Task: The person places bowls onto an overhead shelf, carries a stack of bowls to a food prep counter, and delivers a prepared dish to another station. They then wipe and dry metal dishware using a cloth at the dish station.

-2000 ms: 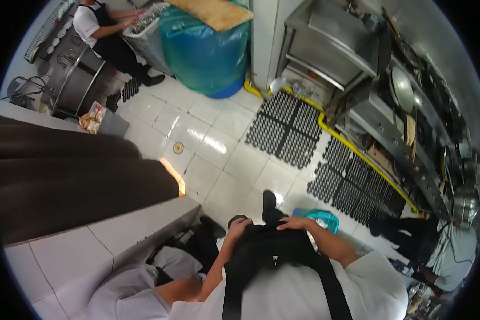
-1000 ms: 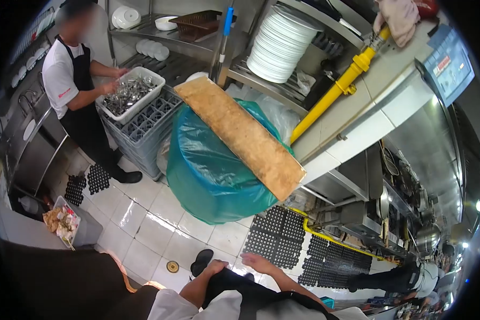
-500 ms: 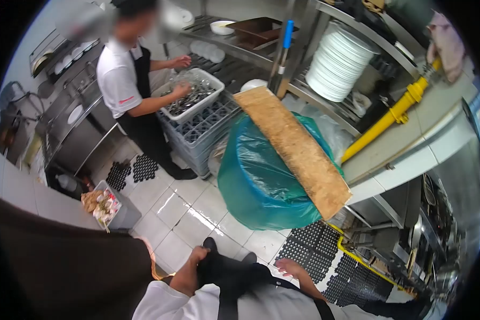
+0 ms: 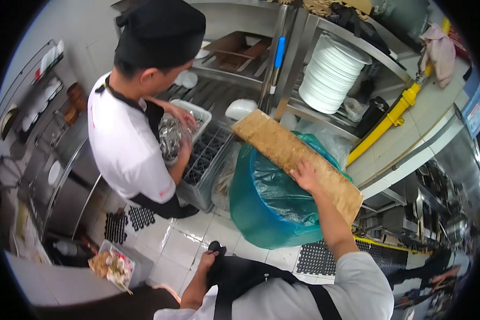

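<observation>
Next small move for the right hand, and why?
I'd probably curl the right hand around the near edge of the board. Its fingers look spread on the board's top face, with no clear grip, and the board lies across the green-bagged bin. The left hand is down by the apron, away from the board.

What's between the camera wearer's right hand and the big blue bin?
In the head view, a brown board: the right hand rests on it, and green plastic drapes the blue bin below.
</observation>
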Motion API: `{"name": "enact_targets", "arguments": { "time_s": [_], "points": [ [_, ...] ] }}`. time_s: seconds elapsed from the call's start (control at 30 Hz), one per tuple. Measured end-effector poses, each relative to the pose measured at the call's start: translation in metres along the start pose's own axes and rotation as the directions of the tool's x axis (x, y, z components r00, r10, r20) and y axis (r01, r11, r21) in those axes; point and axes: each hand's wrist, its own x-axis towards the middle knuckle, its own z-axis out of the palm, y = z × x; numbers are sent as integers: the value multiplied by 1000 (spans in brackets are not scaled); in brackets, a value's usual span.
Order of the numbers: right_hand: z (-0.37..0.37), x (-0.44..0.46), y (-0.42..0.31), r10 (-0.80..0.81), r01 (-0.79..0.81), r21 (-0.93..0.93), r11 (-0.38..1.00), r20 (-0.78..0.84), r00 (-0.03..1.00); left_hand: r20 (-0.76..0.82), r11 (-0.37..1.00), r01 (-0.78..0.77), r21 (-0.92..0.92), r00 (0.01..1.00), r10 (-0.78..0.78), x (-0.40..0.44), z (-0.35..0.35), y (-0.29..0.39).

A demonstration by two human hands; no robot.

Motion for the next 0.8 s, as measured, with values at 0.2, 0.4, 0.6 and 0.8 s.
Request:
{"name": "enact_targets", "arguments": {
  "time_s": [0.2, 0.4, 0.6, 0.8],
  "points": [
    [15, -18, 8, 54, -46, -141, 989, 55, 997, -80, 955, 4, -296, 996, -29, 57, -130, 0],
    [1, -42, 10, 71, -70, -161, 984, 0, 997, 1, 809, -335, 483, 924, 382, 69, -183, -75],
    [-14, -44, -7, 44, -49, -158, 986, -32, 998, -141, 980, 200, -10, 970, -200, 53, -129, -77],
    [-8, -48, -6, -20, 7, -225, 974, -53, 998, -121, 988, 90, 124, 990, -75, 27, -95, -39]
  ]
}}
